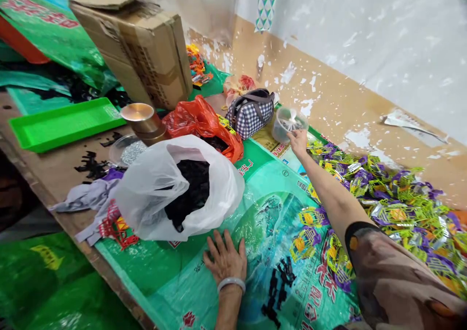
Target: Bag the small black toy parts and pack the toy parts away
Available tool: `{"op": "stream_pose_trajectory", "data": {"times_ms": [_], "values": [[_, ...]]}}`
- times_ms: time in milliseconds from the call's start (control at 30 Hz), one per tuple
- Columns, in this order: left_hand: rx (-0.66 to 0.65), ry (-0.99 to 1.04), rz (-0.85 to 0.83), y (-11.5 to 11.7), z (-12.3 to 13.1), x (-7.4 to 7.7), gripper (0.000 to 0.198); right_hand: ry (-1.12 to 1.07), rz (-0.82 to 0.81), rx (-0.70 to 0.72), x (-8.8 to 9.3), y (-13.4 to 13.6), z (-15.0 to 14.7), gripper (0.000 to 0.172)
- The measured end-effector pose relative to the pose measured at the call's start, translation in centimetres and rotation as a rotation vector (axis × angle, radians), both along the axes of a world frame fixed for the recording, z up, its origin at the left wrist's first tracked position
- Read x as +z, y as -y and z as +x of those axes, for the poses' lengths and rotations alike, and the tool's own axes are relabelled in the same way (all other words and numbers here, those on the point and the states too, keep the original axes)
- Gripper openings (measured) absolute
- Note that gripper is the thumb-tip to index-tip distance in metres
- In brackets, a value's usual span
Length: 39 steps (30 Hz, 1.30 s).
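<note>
— Now, right hand (298,143)?
— Arm stretched far across the bench (54,172); fingers touch the near rim of a clear plastic tub (289,124) beside the checked pouch (250,112). Whether they grip it, I cannot tell; too small.
— Left hand (226,258)?
— Flat, fingers spread, holding nothing, pressed on the green woven sheet (270,223) just below the white bag (175,189) of dark pieces.
</note>
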<state>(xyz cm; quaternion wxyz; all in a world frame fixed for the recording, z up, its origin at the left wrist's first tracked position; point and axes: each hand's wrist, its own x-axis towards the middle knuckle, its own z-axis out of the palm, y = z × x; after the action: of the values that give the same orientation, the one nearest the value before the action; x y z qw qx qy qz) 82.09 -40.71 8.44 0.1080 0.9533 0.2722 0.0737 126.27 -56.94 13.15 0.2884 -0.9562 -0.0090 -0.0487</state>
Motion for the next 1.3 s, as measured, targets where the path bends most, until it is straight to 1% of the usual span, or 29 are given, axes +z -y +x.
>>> {"op": "stream_pose_trajectory", "data": {"times_ms": [67, 133, 167, 200, 267, 333, 400, 467, 533, 600, 667, 733, 767, 833, 867, 933, 1000, 1033, 1067, 1133, 1200, 1300], "values": [[0.007, -0.006, 0.014, 0.2, 0.2, 0.1, 0.054, 0.006, -0.025, -0.040, -1.4, -0.1, 2.5, 0.060], [0.011, -0.010, 0.023, 0.1, 0.2, 0.1, 0.055, 0.028, -0.100, -0.081, -3.1, 0.9, 3.4, 0.080], [0.012, -0.013, 0.021, 0.0, 0.2, 0.1, 0.055, 0.026, -0.167, -0.108, -3.9, 1.7, 3.3, 0.084], [0.015, -0.016, 0.017, 0.0, 0.2, 0.0, 0.056, 0.000, -0.251, -0.124, -4.7, 2.6, 3.1, 0.081], [0.019, -0.027, 0.013, -0.1, 0.2, -0.1, 0.057, -0.111, -0.408, -0.104, -5.9, 4.7, 2.3, 0.065], [0.018, -0.044, 0.029, 0.0, 0.2, -0.1, 0.058, -0.218, -0.477, -0.031, -6.4, 6.6, 1.3, 0.046], [0.012, -0.067, 0.061, 0.1, 0.4, 0.1, 0.058, -0.244, -0.488, 0.037, -6.1, 7.9, 0.0, 0.035], [0.005, -0.089, 0.089, 0.2, 0.6, 0.4, 0.059, -0.198, -0.482, 0.066, -5.1, 8.8, -2.2, 0.033], [-0.005, -0.103, 0.103, 0.3, 0.7, 0.6, 0.059, -0.088, -0.458, 0.070, -3.7, 9.6, -5.9, 0.034], [-0.006, -0.107, 0.099, 0.4, 0.7, 0.8, 0.059, 0.062, -0.389, 0.027, -2.0, 10.3, -11.2, 0.032], [0.007, -0.100, 0.086, 0.5, 0.8, 0.9, 0.059, 0.182, -0.252, -0.061, -0.2, 10.6, -17.4, 0.026], [0.021, -0.098, 0.073, 0.6, 0.9, 0.9, 0.060, 0.260, -0.016, -0.154, 1.7, 10.2, -23.5, 0.020], [0.024, -0.101, 0.070, 0.7, 0.9, 0.9, 0.060, 0.275, 0.148, -0.208, 2.8, 9.7, -26.2, 0.016], [0.029, -0.115, 0.072, 0.9, 0.9, 1.0, 0.061, 0.242, 0.569, -0.302, 5.2, 8.6, -30.4, 0.012], [0.028, -0.125, 0.076, 1.0, 0.9, 1.0, 0.061, 0.194, 0.797, -0.330, 6.5, 8.1, -31.9, 0.013], [0.033, -0.145, 0.085, 1.1, 0.8, 1.1, 0.061, 0.049, 1.230, -0.342, 8.9, 7.6, -33.8, 0.014], [0.039, -0.159, 0.090, 1.2, 0.8, 1.2, 0.061, -0.099, 1.571, -0.348, 10.8, 7.9, -34.8, 0.014], [0.041, -0.164, 0.090, 1.3, 0.7, 1.3, 0.061, -0.157, 1.697, -0.371, 11.5, 8.2, -35.2, 0.013], [0.045, -0.167, 0.090, 1.4, 0.7, 1.3, 0.060, -0.201, 1.794, -0.412, 11.8, 8.6, -35.5, 0.013], [0.049, -0.170, 0.089, 1.5, 0.7, 1.5, 0.060, -0.269, 1.900, -0.505, 11.7, 9.6, -36.5, 0.009], [0.057, -0.170, 0.088, 1.6, 0.6, 1.6, 0.061, -0.308, 1.921, -0.574, 10.8, 10.6, -37.8, 0.010], [0.052, -0.176, 0.078, 1.7, 0.4, 1.6, 0.062, -0.275, 1.879, -0.638, 8.8, 11.9, -40.1, 0.015]]}}
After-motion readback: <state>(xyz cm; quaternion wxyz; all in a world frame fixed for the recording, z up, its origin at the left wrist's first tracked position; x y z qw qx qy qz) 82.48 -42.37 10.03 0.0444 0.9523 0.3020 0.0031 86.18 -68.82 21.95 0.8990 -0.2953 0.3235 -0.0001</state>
